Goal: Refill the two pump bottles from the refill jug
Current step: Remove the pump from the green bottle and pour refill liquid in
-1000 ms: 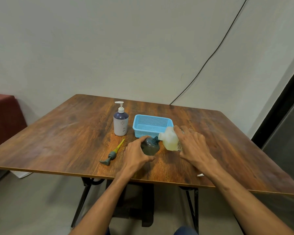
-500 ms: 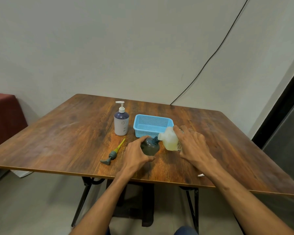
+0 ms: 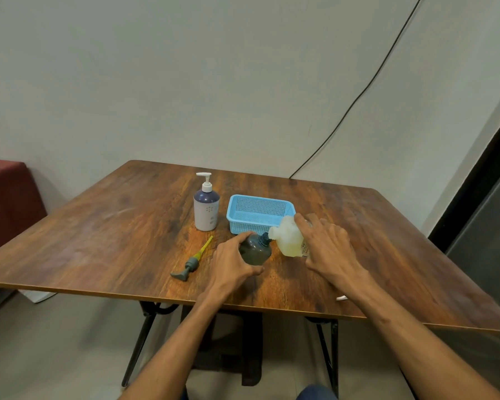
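**Pouring into the first of two bottles**

Steadies the dark bottle (image 3: 254, 251) upright near the front middle of the bench (image 3: 113, 226) with the left grip (image 3: 234, 264), thumb and fingers curled round its body. Tips the refill jug (image 3: 287, 239) with the right grip (image 3: 326, 249), fingers clasped over its body, spout set against the bottle's open neck. Leaves the unscrewed pump (image 3: 189, 265) lying flat on the bench, just left of the left grip. Cannot make out any stream, nor the level inside the dark plastic.

Looks to be partway through the first refill, judging by spout on neck and pump off. Leaves the white bottle (image 3: 205, 209) untouched further back, beside the blue basket (image 3: 248, 225), pump on. Puts well over half the task yet to do, by that reckoning.

Next, most likely, calls for a slow, watched pour, then righting the jug before any overflow at the neck. After that, standing the jug upright on the bench and threading the pump back in, tube first. Needs a firm hold on the small bottle throughout, to guard against tipping under the spout.
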The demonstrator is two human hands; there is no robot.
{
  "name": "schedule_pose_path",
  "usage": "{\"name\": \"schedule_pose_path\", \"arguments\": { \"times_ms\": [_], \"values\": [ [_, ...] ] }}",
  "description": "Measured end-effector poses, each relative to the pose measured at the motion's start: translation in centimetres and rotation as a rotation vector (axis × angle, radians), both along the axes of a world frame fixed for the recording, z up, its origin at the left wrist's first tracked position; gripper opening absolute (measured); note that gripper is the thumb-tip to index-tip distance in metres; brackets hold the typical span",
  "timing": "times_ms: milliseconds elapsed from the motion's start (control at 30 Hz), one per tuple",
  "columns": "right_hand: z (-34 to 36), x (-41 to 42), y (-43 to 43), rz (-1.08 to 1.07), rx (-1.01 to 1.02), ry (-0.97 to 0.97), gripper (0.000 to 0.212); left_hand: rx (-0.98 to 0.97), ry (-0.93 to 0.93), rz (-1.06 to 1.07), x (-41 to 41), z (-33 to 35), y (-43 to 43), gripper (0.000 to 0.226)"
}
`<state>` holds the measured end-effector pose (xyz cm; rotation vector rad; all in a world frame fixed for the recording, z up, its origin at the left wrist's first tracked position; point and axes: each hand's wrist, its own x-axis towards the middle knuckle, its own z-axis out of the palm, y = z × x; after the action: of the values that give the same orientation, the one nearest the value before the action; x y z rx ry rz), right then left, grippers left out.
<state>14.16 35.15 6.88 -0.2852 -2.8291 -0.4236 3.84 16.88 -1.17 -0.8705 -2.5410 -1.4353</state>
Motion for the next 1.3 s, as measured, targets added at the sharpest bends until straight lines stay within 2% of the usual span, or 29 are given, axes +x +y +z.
{"name": "schedule_pose_path", "arguments": {
  "times_ms": [1300],
  "values": [
    [0.36, 0.19, -0.42, 0.004, -0.006, -0.002, 0.09, 0.007, 0.01, -0.004, -0.32, -0.34, 0.0, 0.088]
  ]
}}
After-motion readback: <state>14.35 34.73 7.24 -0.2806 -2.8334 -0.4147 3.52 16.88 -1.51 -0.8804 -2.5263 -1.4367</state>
